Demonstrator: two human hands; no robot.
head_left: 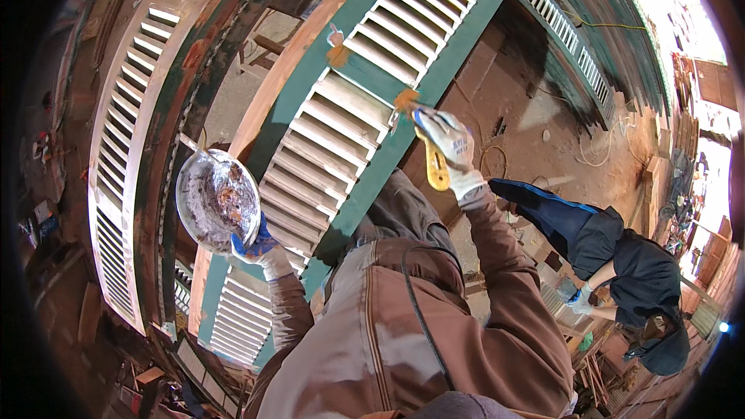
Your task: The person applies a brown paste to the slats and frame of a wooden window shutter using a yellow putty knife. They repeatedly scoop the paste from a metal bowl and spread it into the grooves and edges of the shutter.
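Note:
My right hand (452,138), in a white glove with blue fingertips, is closed round a yellow-handled putty knife (438,169). The fingers mostly cover its blade end, which is at a brown filler patch (404,99) on the green louvred shutter (436,81). A second brown patch (337,56) marks the opposite side of the same crosspiece. On the left, my gloved left hand (262,245) grips the lower rim of a round metal bowl (194,213). Brown, smeared filler lies inside the bowl, and a light-coloured stick or handle (195,146) rests over its upper rim.
An unpainted louvred shutter (116,206) stands at the left beyond dark timber. More green shutters (566,27) lean at the upper right. Another person (628,264) in dark clothes and blue gloves bends at work on the right. Cords (601,157) trail over the dirt floor.

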